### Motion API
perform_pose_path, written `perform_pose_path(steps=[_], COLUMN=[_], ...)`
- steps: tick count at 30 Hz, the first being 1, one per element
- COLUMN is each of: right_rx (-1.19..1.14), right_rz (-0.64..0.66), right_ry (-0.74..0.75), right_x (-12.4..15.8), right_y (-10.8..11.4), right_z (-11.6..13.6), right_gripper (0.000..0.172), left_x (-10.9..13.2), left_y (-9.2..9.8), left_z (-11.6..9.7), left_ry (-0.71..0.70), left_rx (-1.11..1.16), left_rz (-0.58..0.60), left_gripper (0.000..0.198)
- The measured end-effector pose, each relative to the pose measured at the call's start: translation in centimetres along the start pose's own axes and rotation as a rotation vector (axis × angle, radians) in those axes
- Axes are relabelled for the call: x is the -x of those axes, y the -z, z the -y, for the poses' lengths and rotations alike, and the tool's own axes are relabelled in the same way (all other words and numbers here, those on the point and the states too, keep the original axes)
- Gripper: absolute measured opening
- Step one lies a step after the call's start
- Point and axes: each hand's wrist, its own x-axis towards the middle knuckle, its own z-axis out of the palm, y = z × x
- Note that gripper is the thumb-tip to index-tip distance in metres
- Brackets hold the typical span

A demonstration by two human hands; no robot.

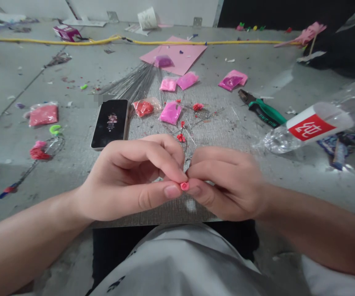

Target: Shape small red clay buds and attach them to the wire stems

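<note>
Between the fingertips of both hands sits a small pink clay rose (184,186), its spiral face turned up toward me. My left hand (140,176) pinches it between thumb and forefinger, the other fingers curled behind. From the other side, my right hand (227,181) presses on it with thumb and fingertips, slightly blurred. Just beyond the hands lie thin wire stems with small red clay flowers (181,137) on them. Another red flower (197,107) on wire rests farther back. A packet of magenta clay (170,113) and a bag of red clay (144,108) lie behind my left hand.
A black phone (110,123) lies beyond my left wrist. Green-handled pliers (265,111) and a tipped plastic bottle (311,127) are at the right. A bundle of wires (131,84) points toward a pink sheet (186,51). A yellow cable (227,43) crosses the back. At left lies a wired flower piece (40,152).
</note>
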Motion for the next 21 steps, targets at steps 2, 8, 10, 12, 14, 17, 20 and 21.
perform_pose_path(steps=[2, 8, 10, 12, 14, 17, 20, 21], right_rx=[0.001, 0.037, 0.044, 0.045, 0.054, 0.082, 0.089, 0.087], right_rz=[0.005, 0.005, 0.005, 0.006, 0.007, 0.012, 0.021, 0.020], right_ry=[-0.003, 0.004, 0.014, 0.021, 0.026, 0.031, 0.031, 0.031], right_x=[0.08, 0.05, -0.05, -0.11, -0.10, 0.00, 0.06, 0.06], right_y=[-0.03, 0.08, 0.15, 0.20, 0.23, 0.24, 0.21, 0.19], right_z=[-0.07, 0.16, 0.30, 0.42, 0.52, 0.60, 0.60, 0.59], right_gripper=[0.031, 0.031, 0.031, 0.031, 0.030, 0.028, 0.025, 0.024], left_x=[-0.07, 0.08, 0.08, 0.05, 0.01, 0.04, 0.18, 0.23], left_y=[-0.02, -0.10, -0.10, -0.08, -0.06, -0.07, -0.07, -0.07], left_z=[-0.03, -0.06, -0.05, -0.03, 0.02, 0.11, 0.17, 0.19], left_ry=[-0.009, -0.037, -0.052, -0.067, -0.072, -0.054, -0.029, -0.024], left_rx=[-0.012, -0.042, -0.066, -0.084, -0.094, -0.089, -0.063, -0.054], left_rz=[-0.003, -0.007, -0.009, -0.006, -0.002, -0.004, -0.013, -0.015], left_gripper=[0.009, 0.009, 0.010, 0.010, 0.010, 0.010, 0.011, 0.011])
